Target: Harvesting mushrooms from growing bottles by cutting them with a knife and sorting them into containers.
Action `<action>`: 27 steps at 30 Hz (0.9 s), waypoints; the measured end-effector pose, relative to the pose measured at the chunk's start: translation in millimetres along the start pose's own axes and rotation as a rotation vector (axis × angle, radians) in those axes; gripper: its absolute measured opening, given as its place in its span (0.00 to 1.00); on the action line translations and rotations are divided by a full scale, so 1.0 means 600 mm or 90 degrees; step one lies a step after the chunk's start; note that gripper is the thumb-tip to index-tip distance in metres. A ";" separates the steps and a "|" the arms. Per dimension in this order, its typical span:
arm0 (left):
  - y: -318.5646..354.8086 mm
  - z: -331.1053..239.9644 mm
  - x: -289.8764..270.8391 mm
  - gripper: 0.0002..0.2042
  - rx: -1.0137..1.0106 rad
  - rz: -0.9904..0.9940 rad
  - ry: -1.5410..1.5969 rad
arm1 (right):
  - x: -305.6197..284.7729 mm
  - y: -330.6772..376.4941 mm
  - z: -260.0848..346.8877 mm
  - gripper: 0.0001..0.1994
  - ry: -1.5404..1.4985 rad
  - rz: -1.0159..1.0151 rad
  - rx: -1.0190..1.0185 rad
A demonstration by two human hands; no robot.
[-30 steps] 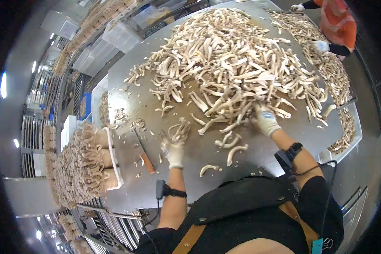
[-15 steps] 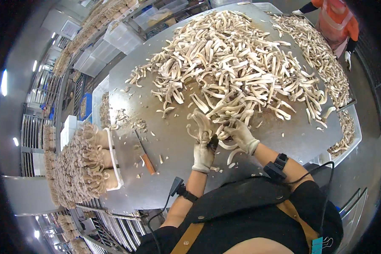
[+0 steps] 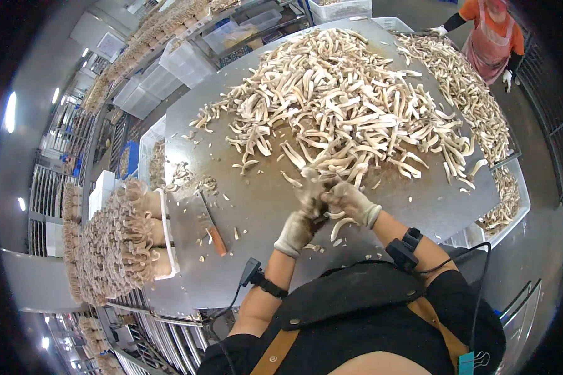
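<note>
My left hand, in a pale work glove with dark soiled fingers, is closed around a few mushrooms that are smeared by motion. Beside it my right hand, gloved the same way, has its fingers bent in against the same mushrooms, so the two hands almost touch. What exactly sits between the right fingertips is partly hidden. A large heap of long pale mushrooms spreads over the metal table just beyond my hands. One curved mushroom lies below my right hand.
Left of my hands lies a knife with a brown handle. Mushroom clusters stand in a white crate at the left edge. More cut mushrooms lie along the right side. A co-worker in a red apron stands far right.
My left hand has turned inward and brought its mushrooms up against my right hand. The view has shifted slightly, and the co-worker shows more fully.
</note>
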State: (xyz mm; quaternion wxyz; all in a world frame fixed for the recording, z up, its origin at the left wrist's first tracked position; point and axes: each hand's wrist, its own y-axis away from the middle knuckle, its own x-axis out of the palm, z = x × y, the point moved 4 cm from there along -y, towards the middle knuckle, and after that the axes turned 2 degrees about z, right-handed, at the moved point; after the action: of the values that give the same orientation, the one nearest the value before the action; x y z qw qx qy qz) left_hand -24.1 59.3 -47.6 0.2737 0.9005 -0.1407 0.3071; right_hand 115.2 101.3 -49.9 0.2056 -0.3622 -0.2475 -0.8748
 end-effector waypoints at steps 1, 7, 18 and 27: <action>0.001 0.000 0.006 0.15 0.000 0.002 0.000 | 0.019 0.010 0.012 0.07 0.223 -0.027 -0.111; 0.013 0.000 0.021 0.15 -0.016 0.002 -0.099 | -0.008 0.001 -0.017 0.10 -0.164 -0.068 -0.013; 0.011 -0.023 0.029 0.17 0.107 -0.137 -0.129 | -0.033 -0.013 -0.016 0.10 -0.132 0.005 -0.104; 0.025 -0.044 0.011 0.27 0.090 -0.202 -0.167 | -0.031 0.028 0.045 0.26 0.127 -0.207 -0.110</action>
State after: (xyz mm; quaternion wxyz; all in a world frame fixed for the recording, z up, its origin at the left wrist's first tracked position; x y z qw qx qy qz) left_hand -37.9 61.9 -19.5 0.2339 0.9606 -0.0098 0.1495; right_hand 150.8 107.2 -42.2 0.0532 -0.2458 -0.2052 -0.9459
